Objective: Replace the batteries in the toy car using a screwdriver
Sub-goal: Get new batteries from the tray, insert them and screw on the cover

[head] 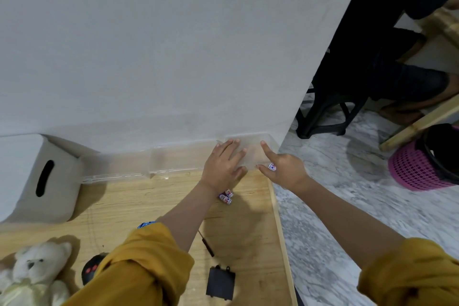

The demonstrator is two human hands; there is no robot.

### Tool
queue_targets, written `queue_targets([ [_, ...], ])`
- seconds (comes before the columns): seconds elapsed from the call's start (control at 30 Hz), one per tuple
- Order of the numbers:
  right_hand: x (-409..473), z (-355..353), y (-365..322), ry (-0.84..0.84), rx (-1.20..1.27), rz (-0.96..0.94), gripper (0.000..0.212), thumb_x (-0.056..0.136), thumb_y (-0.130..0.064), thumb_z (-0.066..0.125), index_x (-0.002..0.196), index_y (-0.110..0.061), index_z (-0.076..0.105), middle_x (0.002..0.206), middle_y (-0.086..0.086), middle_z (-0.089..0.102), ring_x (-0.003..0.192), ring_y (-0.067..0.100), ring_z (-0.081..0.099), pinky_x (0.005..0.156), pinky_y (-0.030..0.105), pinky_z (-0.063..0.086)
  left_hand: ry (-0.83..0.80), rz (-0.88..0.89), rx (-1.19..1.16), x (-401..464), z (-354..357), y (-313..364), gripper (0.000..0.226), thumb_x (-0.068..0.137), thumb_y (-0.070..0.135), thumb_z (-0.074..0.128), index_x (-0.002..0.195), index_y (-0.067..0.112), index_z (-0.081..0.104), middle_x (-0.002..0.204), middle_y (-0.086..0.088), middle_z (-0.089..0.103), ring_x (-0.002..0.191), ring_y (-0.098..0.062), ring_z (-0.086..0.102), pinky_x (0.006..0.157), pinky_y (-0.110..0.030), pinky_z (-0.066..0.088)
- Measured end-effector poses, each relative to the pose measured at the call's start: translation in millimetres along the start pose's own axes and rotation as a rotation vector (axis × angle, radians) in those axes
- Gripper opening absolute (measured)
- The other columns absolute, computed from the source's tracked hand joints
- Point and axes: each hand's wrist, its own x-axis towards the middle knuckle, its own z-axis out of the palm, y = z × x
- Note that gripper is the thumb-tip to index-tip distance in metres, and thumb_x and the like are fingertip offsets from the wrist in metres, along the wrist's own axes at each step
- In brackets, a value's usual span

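Two batteries point(226, 197) lie under my left wrist | left hand point(221, 166) flat on box point(248, 154) | right hand point(282, 169) pinches battery point(272, 166), forefinger out.

Red and blue print on the batteries point(226, 197) is unreadable

The tabletop point(154, 206) is seen as pale, matt wood grain. Clear, smooth plastic forms the box point(250, 154). The teddy bear point(37, 273) is covered in fluffy plush. Glossy veined marble forms the floor point(335, 194).
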Motion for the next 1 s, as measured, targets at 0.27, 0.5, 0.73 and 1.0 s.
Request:
queue_targets([
  [0.27,0,0,-7,-0.014,0.042,0.08,0.074,0.051,-0.035,0.09,0.118,-0.012,0.065,0.033,-0.001,0.031,0.025,0.018,0.039,0.03,0.016,0.02,0.022,-0.029,-0.029,-2,5,2,0.039,0.078,0.033,0.059,0.106,0.009,0.068,0.121,-0.017,0.064,0.113,-0.033,0.061,0.092,-0.05,0.048],
  [0.5,-2,-1,-10,-0.028,0.02,0.1,0.075,0.053,-0.038,0.089,0.119,-0.014,0.064,0.034,-0.001,0.041,0.027,0.016,0.04,0.031,0.015,0.018,0.05,-0.042,-0.033,-2,6,5,0.039,0.079,0.032,0.056,0.106,0.007,0.069,0.122,-0.019,0.064,0.114,-0.035,0.06,0.092,-0.05,0.048],
  [0.73,-2,2,-10,-0.015,0.008,0.109,0.081,0.05,-0.042,0.089,0.121,-0.02,0.057,0.035,-0.002,0.042,0.027,0.015,0.042,0.035,0.013,0.022,0.038,-0.037,-0.045,-3,3,5,0.04,0.077,0.03,0.055,0.106,0.006,0.069,0.121,-0.019,0.064,0.113,-0.036,0.06,0.092,-0.052,0.048],
  [1.0,-2,1,-6,-0.009,-0.035,0.092,0.076,0.059,-0.043,0.086,0.126,-0.016,0.059,0.04,0.002,0.049,0.033,0.018,0.048,0.034,0.018,0.025,-0.003,-0.065,-0.073,-3,2,8,0.042,0.078,0.029,0.05,0.108,0.006,0.066,0.123,-0.02,0.062,0.115,-0.037,0.059,0.092,-0.055,0.047],
])
